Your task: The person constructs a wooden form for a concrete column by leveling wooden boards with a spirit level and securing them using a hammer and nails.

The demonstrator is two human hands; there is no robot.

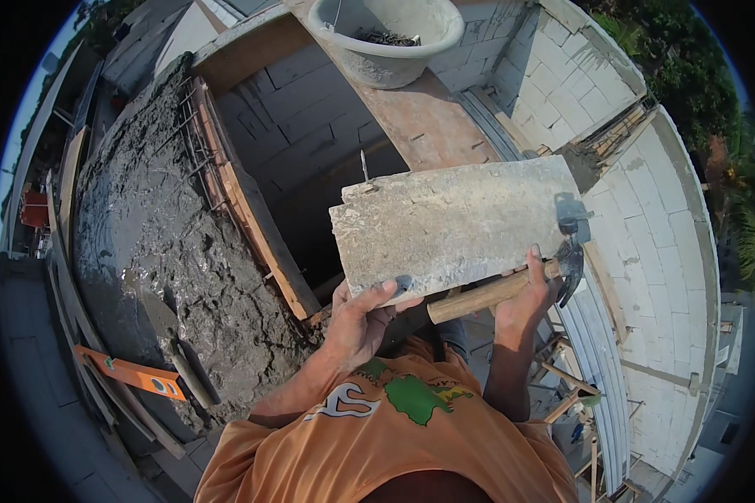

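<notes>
A weathered, cement-crusted board (449, 222) is held across in front of me, with a nail standing up at its upper left corner. My left hand (356, 323) grips its lower left edge, thumb along the front. My right hand (518, 306) is closed round a claw hammer (466, 298) with a wooden handle, under the board's lower right edge; the hammer's dark head lies beside the board's right end, and some of my fingers are hidden. Below me is my orange T-shirt.
Wet grey cement (176, 260) covers the left side, with a trowel (159, 314), an orange spirit level (134, 371) and timber formwork (260, 243) beside a dark opening. A bucket (382, 63) stands on a plank (419, 126). Block walls (646, 251) and metal channels (591, 369) line the right.
</notes>
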